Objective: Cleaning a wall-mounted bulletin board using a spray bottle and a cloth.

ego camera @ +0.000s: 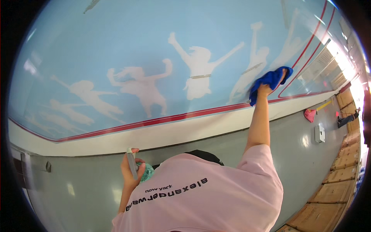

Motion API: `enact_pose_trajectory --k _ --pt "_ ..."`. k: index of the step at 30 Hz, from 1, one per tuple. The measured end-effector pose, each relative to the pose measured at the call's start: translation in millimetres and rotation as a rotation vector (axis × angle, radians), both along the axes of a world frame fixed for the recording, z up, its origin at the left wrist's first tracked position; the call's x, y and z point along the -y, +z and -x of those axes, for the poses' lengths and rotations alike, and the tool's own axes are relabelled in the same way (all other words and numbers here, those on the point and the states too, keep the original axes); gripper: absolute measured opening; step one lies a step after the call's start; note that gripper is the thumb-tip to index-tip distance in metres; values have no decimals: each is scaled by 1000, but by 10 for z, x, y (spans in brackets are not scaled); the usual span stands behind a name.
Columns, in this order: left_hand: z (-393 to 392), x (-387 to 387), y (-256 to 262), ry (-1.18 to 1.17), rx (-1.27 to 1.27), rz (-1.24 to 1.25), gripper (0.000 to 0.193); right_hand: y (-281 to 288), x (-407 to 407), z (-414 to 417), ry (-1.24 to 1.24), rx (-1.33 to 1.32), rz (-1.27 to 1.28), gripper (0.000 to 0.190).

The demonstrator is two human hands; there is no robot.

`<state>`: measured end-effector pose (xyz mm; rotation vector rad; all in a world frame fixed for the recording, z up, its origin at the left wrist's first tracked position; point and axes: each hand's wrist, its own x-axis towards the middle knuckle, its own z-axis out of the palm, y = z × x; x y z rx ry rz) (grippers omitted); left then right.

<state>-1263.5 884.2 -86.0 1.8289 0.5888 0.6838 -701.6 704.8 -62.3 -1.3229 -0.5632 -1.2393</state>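
My right arm reaches out to the right, and my right hand (pixel 265 89) presses a blue cloth (pixel 269 79) against a light blue wall panel (pixel 139 43). The cloth lies near the red border stripe (pixel 179 117), over the lower part of a pale leaping figure. Low on the left, my left hand (pixel 132 169) grips a flat grey hand tool (pixel 132 163) with a pale end; its exact kind is unclear. Beside those fingers is a crumpled green translucent item (pixel 147 172), partly hidden. Grey smears cross a printed white figure (pixel 200 66) and another figure to its right.
Below the panel runs a white skirting band (pixel 162 136), meeting the grey floor (pixel 87 188). Farther right are a pink bag (pixel 309 115), a white box (pixel 320 134) and a person (pixel 346 120). Brown cartons (pixel 326 194) line the right side.
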Motion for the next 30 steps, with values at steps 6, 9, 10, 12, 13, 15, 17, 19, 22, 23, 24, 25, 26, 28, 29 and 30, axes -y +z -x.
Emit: enact_pose_trajectory --k 6,9,10,12,13,15,17,19,22,23,24,25,26,28,29,30 --pt "-23 65 -82 74 27 151 47 29 569 -752 -75 -379 -273 40" --pt "-34 57 -141 85 41 129 47 337 552 -903 89 -588 -714 29" --pt "-36 53 -151 135 70 93 47 479 508 -917 235 -580 -794 28" --pt "-49 49 -170 95 69 164 44 732 332 -870 38 -431 -765 30" --pt "-59 48 -183 145 92 128 44 818 203 -777 -292 -277 -656 32" --pt "-76 49 -211 116 50 203 43 866 -105 -398 -291 -289 -505 28" --pt "-82 35 -241 142 110 164 44 754 -430 223 -109 -10 -172 40" --pt "-72 -1 -263 90 136 161 44 519 -715 982 80 48 153 65" --pt "-11 -83 -238 19 108 123 46 228 -959 1873 102 352 769 46" --pt "21 -101 -216 -14 100 72 46 209 -978 1976 172 516 903 43" --pt "36 -122 -180 -115 71 19 46 259 -960 1953 160 477 980 43" --pt "54 -134 -144 -41 97 14 46 326 -893 1865 243 559 960 42" --pt "54 -130 -111 -29 112 -28 45 443 -819 1699 345 656 868 42" --pt "32 -95 -50 -11 137 -81 44 724 -547 1240 101 590 747 36" --pt "9 -66 -20 48 91 -18 43 872 -354 1004 -186 421 837 38" --pt "-13 -35 -14 29 33 55 43 1045 -265 729 -142 516 484 41"
